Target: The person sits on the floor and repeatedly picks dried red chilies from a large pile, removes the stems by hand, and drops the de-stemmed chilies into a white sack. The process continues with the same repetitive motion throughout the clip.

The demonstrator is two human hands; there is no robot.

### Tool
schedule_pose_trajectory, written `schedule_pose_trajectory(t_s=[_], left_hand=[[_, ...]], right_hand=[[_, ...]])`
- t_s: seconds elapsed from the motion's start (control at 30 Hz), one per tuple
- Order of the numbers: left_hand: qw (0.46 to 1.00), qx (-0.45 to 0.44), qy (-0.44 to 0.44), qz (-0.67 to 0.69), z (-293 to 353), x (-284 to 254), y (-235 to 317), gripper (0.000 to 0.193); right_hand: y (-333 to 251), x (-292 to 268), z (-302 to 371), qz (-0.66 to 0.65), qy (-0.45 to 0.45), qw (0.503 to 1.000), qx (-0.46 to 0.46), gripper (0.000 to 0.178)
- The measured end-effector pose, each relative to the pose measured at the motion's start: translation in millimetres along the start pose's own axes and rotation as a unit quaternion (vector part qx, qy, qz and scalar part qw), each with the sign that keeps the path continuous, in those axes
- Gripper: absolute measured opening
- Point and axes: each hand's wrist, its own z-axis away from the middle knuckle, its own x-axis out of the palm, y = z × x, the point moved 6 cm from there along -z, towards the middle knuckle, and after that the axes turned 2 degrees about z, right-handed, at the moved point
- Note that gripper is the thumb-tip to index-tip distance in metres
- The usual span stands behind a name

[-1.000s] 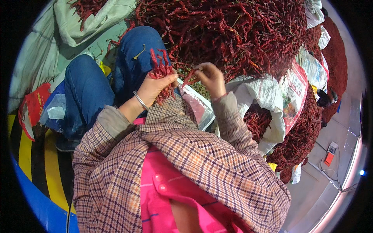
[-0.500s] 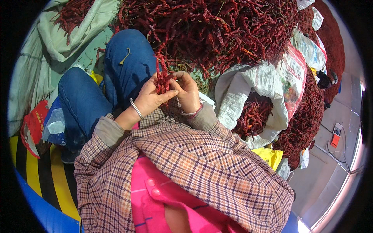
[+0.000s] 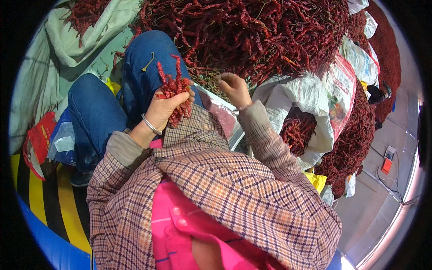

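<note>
A bunch of dried red chillies [image 3: 174,87] is gripped in my left hand [image 3: 158,111], above my lap in front of my raised knee. Some chillies stick up past the fingers and others hang below the thumb. My right hand [image 3: 237,91] is apart from the bunch, to its right, over a patch of loose stems [image 3: 208,82] at the foot of the big chilli heap [image 3: 252,38]. Its thumb and fingers are bent together in a pinch; whatever is between the tips is too small to make out.
To the right stands a white woven sack [image 3: 310,90], its mouth rolled back over chillies inside. More sacks and chilli heaps lie behind it. A single stem [image 3: 148,62] rests on my jeans. Pale cloth [image 3: 38,85] and a red bag [image 3: 39,141] are at left.
My right hand has left the chilli bunch and moved right, over the stems. My left hand, still holding the bunch, has shifted slightly left and the chillies have fanned out.
</note>
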Motion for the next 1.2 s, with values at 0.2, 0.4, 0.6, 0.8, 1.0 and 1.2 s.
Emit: schedule_pose_trajectory(t_s=[0.2,0.4,0.6,0.8,1.0,1.2], left_hand=[[1.0,-0.015,0.002,0.014,-1.6,-9.0,-7.2,0.018],[0.999,-0.014,0.013,0.03,-4.7,-8.6,-5.1,0.011],[0.999,-0.027,0.019,0.017,-7.4,-15.8,-10.0,0.012],[1.0,-0.025,0.003,0.014,-8.8,-9.5,-6.1,0.012],[0.999,-0.032,0.005,0.013,-6.5,-9.2,-3.7,0.012],[0.998,-0.055,-0.014,-0.001,-5.7,-1.9,-1.0,0.014]], right_hand=[[13.5,35.9,-52.4,0.414,0.093,0.885,-0.191,0.028],[57.7,29.8,-69.5,0.484,0.095,0.861,-0.125,0.028],[12.2,-28.5,-48.2,0.334,0.138,0.928,-0.091,0.033],[42.9,-46.6,-46.0,-0.226,0.014,0.972,0.053,0.018],[32.5,-23.8,-36.2,-0.444,-0.078,0.888,0.087,0.021],[-0.4,-4.0,-22.4,-0.574,-0.077,0.809,0.099,0.022]])
